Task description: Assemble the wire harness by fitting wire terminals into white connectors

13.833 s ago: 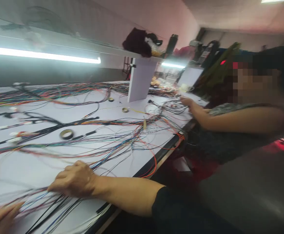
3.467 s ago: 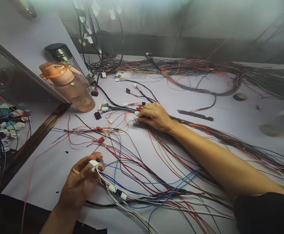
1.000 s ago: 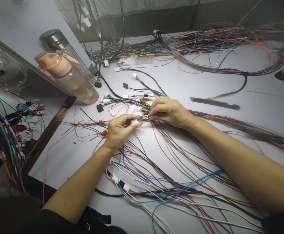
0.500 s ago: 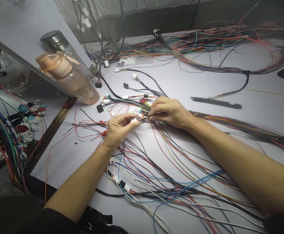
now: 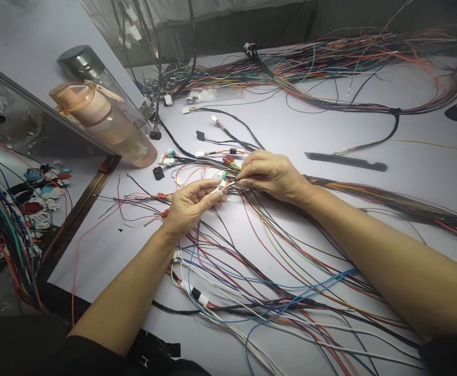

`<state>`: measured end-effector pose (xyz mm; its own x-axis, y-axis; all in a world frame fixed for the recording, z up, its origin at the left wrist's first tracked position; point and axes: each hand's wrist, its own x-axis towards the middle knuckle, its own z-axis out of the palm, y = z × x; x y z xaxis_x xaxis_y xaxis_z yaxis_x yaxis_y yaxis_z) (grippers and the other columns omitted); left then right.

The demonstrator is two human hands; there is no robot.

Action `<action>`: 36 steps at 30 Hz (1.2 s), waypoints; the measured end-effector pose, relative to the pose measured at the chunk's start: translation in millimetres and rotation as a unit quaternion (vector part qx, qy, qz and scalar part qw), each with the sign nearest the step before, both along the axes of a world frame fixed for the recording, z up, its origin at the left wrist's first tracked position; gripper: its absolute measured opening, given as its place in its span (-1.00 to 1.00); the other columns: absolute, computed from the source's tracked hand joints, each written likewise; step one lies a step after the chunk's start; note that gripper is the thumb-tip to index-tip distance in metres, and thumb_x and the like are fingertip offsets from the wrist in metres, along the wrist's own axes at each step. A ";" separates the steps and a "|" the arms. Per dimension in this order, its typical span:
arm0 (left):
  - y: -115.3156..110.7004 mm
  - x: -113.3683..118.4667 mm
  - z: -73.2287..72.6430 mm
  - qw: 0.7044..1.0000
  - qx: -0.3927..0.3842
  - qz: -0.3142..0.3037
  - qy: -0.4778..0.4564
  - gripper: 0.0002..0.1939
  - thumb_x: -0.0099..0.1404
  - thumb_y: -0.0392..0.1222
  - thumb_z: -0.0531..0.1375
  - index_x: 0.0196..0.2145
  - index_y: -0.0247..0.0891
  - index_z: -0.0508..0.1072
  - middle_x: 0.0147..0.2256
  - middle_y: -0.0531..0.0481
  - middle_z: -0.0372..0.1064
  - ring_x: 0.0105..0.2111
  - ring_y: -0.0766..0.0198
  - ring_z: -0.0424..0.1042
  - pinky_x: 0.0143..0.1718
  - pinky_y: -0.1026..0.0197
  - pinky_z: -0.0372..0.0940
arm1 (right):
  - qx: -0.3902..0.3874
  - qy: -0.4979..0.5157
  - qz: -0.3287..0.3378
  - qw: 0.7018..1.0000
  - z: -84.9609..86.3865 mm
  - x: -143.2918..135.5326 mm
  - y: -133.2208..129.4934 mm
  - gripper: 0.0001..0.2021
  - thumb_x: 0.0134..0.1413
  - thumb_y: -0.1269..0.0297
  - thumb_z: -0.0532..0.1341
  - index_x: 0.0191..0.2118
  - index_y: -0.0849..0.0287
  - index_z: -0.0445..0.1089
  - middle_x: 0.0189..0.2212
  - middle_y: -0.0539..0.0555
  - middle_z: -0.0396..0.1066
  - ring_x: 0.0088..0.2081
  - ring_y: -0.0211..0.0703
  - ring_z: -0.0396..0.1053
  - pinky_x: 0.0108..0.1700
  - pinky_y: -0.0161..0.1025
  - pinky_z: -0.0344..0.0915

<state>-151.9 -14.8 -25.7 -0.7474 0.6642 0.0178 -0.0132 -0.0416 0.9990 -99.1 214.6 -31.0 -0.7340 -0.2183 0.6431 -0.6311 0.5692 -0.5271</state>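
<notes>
Between the thumb and fingers of my left hand (image 5: 192, 206) is a small white connector (image 5: 221, 187), partly covered by the fingertips. Short wires run from it toward my right hand (image 5: 273, 175), whose thumb and index finger pinch the wires (image 5: 233, 182) close to the connector. The exact grip point is hidden by the fingers. Both hands are over a wire harness (image 5: 252, 250) spread on the white table. Just beyond the fingers lie a red connector (image 5: 228, 159) with yellow wires and a white connector (image 5: 200, 154) on a taped lead.
A peach-lidded bottle (image 5: 103, 125) and a dark-capped clear bottle (image 5: 81, 62) stand at the left. A thick wire bundle (image 5: 291, 68) runs along the back. A dark flat strip (image 5: 346, 161) lies to the right. Loose connectors (image 5: 40, 203) fill the area beyond the table's left edge.
My left hand has turned slightly, so the white connector now tilts upward. My right hand stays pinched on the wires beside it. The whole view has shifted a little.
</notes>
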 end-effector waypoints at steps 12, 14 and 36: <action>-1.7 -0.6 -1.2 1.000 -0.015 -0.012 0.022 -0.74 0.32 -0.09 0.22 -0.13 -0.32 0.50 -0.26 -0.15 0.51 -0.35 0.20 0.53 -0.26 0.19 0.47 | -0.014 0.005 -0.002 1.000 -2.3 -0.9 -0.3 -0.80 0.20 0.19 0.20 -0.29 0.20 0.49 -0.35 0.10 0.43 -0.28 -0.23 0.36 -0.23 -0.26 0.32; -1.9 -1.2 -1.7 0.999 -0.014 -0.013 0.027 -0.75 0.31 -0.11 0.23 -0.13 -0.31 0.51 -0.26 -0.15 0.51 -0.35 0.20 0.53 -0.25 0.19 0.46 | -0.014 0.005 0.001 1.000 -2.2 -0.8 -0.1 -0.80 0.20 0.19 0.20 -0.29 0.20 0.49 -0.35 0.09 0.43 -0.28 -0.24 0.36 -0.22 -0.25 0.31; 0.2 -1.3 -1.9 0.999 0.017 0.020 0.046 -0.69 0.15 -0.19 0.38 -0.13 -0.24 0.53 -0.14 -0.14 0.49 -0.12 0.12 0.49 -0.02 0.09 0.41 | -0.017 -0.002 0.030 0.999 -2.0 -1.2 2.0 -0.82 0.18 0.20 0.23 -0.30 0.21 0.49 -0.36 0.08 0.43 -0.29 -0.26 0.35 -0.22 -0.27 0.32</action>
